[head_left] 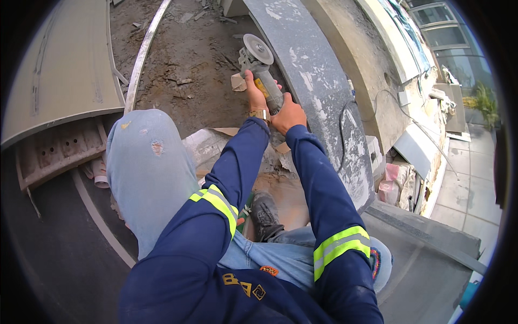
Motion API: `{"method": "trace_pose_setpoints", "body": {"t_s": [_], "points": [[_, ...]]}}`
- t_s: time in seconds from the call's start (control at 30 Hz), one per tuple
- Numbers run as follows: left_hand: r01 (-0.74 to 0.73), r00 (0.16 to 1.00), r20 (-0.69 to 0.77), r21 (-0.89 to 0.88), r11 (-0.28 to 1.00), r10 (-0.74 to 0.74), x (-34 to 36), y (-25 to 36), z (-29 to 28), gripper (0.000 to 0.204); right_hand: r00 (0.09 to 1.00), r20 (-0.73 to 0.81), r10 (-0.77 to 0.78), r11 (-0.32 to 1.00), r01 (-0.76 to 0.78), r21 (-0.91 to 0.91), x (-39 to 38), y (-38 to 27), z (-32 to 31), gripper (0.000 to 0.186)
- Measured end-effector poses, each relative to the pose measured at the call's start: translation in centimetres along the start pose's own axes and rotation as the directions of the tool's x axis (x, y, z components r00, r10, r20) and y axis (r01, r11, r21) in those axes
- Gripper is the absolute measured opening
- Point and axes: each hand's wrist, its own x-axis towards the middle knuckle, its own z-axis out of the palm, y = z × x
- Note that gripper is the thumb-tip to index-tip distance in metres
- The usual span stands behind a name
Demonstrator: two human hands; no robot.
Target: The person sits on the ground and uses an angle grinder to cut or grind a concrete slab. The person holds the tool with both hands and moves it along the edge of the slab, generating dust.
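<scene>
An angle grinder [270,89] with a grey body and a pale round disc [258,49] is held out in front of me with both hands. My left hand [255,96], with a gold-coloured watch at its wrist, wraps the body near the head. Farther back, my right hand [290,114] grips the rear end. The disc is close to the left edge of a long grey stone slab [318,81] marked with white patches. Whether it touches the slab, or is spinning, I cannot tell.
Brown dirt and rubble [189,70] lie ahead, beside a pale metal bar [144,51]. A large beige panel [65,65] stands at left. A black cable [342,135] crosses the slab. Rags [396,183] and a tilted white board [416,148] lie to the right.
</scene>
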Motion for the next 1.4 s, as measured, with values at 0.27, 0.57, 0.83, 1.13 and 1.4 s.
{"method": "trace_pose_setpoints", "body": {"t_s": [0.27,0.57,0.83,1.13,1.4], "points": [[0.049,0.999,0.001,0.024,0.999,-0.049,0.6,0.0,-0.5,0.083,0.998,0.059,0.027,0.999,-0.025,-0.043,0.3,-0.7,-0.6,0.067],[-0.031,0.999,0.018,0.038,0.999,0.031,0.7,-1.5,-1.4,0.067,0.999,0.045,-0.002,1.0,0.003,-0.019,0.4,0.2,-0.6,0.072],[0.002,0.998,0.058,0.089,0.996,-0.007,1.6,-1.5,-1.4,0.069,0.998,0.041,0.054,0.998,-0.054,-0.012,-0.1,-0.5,-1.0,0.062],[0.036,0.997,0.073,0.057,0.998,-0.041,1.3,-1.5,-1.0,0.064,0.996,0.033,0.079,0.997,-0.079,-0.002,-0.3,-0.5,-0.9,0.061],[0.027,0.996,0.088,0.078,0.997,-0.034,1.2,-1.5,-1.0,0.065,0.998,-0.002,0.057,0.998,-0.057,-0.002,0.1,0.1,-0.2,0.07]]}}
